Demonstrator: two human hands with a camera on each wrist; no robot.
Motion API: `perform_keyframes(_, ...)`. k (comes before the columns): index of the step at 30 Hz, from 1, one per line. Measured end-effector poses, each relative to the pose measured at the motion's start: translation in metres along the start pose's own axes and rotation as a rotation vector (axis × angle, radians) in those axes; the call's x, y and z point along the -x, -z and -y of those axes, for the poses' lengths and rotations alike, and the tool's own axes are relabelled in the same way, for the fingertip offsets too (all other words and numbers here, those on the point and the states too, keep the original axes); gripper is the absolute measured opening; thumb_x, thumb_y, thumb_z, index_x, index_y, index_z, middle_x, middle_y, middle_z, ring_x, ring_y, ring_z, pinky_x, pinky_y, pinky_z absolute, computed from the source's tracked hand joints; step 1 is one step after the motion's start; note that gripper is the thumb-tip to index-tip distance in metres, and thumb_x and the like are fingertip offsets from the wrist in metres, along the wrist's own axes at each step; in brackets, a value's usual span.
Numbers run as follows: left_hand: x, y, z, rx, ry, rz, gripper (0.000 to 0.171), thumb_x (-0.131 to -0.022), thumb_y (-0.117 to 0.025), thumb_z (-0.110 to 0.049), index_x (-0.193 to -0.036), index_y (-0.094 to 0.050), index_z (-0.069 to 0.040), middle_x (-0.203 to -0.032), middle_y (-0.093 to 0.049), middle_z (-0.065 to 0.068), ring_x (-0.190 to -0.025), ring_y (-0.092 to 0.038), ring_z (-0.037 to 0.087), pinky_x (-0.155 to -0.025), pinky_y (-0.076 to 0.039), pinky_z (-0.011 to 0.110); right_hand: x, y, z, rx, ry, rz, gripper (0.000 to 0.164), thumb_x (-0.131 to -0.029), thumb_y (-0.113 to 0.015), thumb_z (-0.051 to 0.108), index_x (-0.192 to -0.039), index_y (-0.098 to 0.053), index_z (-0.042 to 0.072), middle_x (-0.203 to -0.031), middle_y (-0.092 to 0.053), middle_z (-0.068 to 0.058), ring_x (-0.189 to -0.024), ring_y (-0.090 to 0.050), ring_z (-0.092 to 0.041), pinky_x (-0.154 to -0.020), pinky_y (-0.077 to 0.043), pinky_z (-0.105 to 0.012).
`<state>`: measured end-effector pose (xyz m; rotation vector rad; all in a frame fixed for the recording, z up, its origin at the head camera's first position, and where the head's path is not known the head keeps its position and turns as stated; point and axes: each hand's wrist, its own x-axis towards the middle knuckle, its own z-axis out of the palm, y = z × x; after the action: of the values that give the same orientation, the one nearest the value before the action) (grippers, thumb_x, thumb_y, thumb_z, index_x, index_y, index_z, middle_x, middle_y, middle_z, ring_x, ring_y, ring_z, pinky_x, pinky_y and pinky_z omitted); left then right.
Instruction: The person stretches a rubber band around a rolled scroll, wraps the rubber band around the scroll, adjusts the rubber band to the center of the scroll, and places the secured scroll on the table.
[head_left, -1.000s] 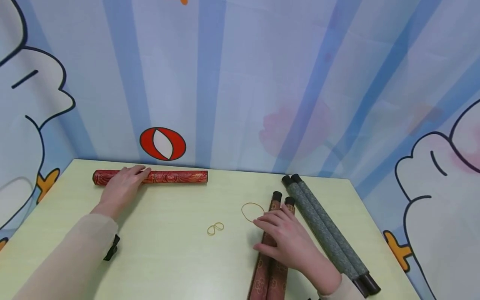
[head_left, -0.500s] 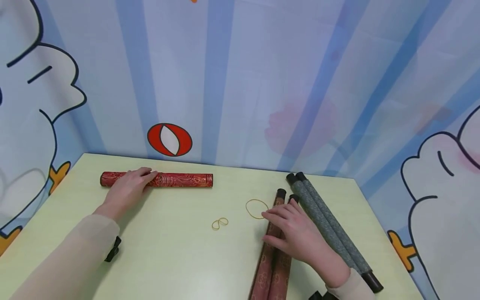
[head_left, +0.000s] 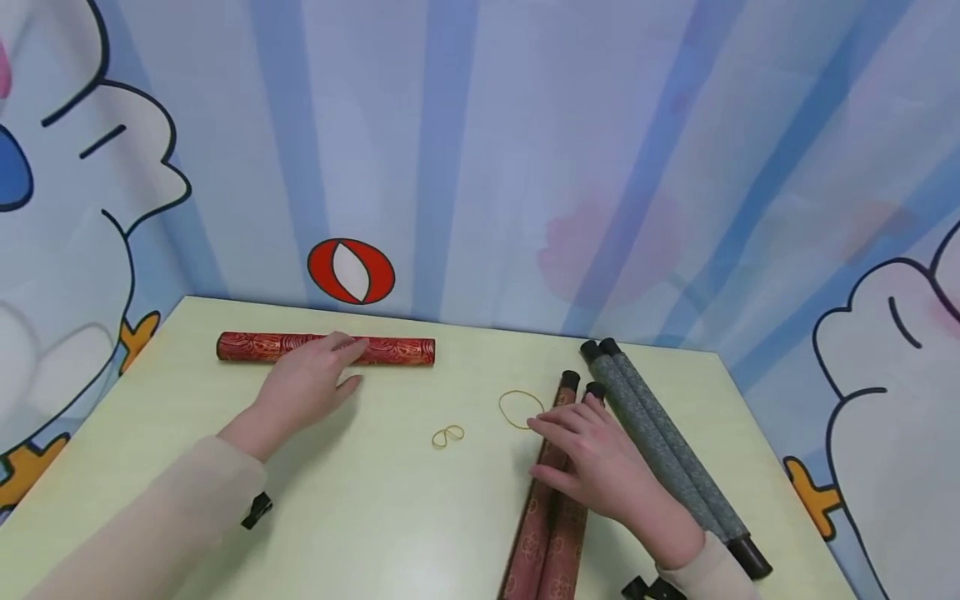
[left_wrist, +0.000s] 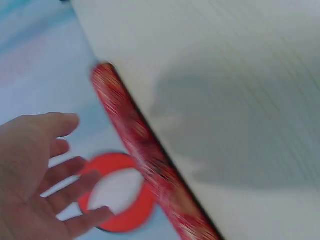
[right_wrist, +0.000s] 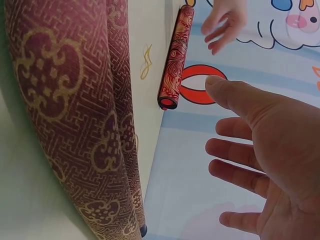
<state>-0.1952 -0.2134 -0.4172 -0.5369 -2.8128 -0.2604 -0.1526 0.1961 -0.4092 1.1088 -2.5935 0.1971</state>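
My left hand point(head_left: 307, 379) is raised off the red patterned roll point(head_left: 401, 351) at the back left of the table. In the left wrist view its fingers point(left_wrist: 75, 190) are loosely spread, apart from the roll, with nothing in them. My right hand point(head_left: 603, 467) hovers over two reddish-brown scrolls point(head_left: 528, 533) with gold motifs and black end knobs. The right wrist view shows its relaxed fingers point(right_wrist: 235, 172) holding nothing, beside the patterned fabric. A twisted rubber band point(head_left: 447, 436) lies mid-table, and a round rubber band point(head_left: 521, 392) rests left of my right fingertips.
Two grey scrolls point(head_left: 660, 442) with dark ends lie side by side, slanting along the right of the pale table point(head_left: 360, 517). A blue striped cartoon backdrop point(head_left: 480, 167) rises straight behind the table's far edge.
My left hand has lifted off the red roll and shifted right, leaving the roll in place. My right hand has stayed over the brown scrolls. The head view has shifted slightly.
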Motion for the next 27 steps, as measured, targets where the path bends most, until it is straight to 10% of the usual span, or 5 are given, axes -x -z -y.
perform_keyframes(13,-0.006,-0.009,-0.078,0.017,-0.061,0.158,0.053,-0.097,-0.081,-0.028,-0.142,-0.068,-0.005,-0.125,-0.071,0.016,-0.112,-0.071,0.033,-0.087,-0.064,0.046,0.006,-0.001,0.001,-0.007,0.015,0.001,0.053,-0.087,-0.091,0.036,-0.131,-0.076,0.011,-0.125,-0.073,-0.006,-0.119,-0.068,-0.029,-0.116,-0.044,-0.064)
perform_keyframes(27,-0.017,-0.049,-0.110,0.045,-0.138,0.198,0.040,-0.092,-0.086,-0.025,-0.127,-0.075,-0.008,-0.111,-0.071,0.011,-0.096,-0.068,0.029,-0.075,-0.063,0.044,0.016,-0.001,0.000,-0.016,0.019,0.007,0.053,-0.087,-0.090,0.037,-0.130,-0.076,0.010,-0.124,-0.074,-0.005,-0.118,-0.069,-0.026,-0.118,-0.043,-0.063)
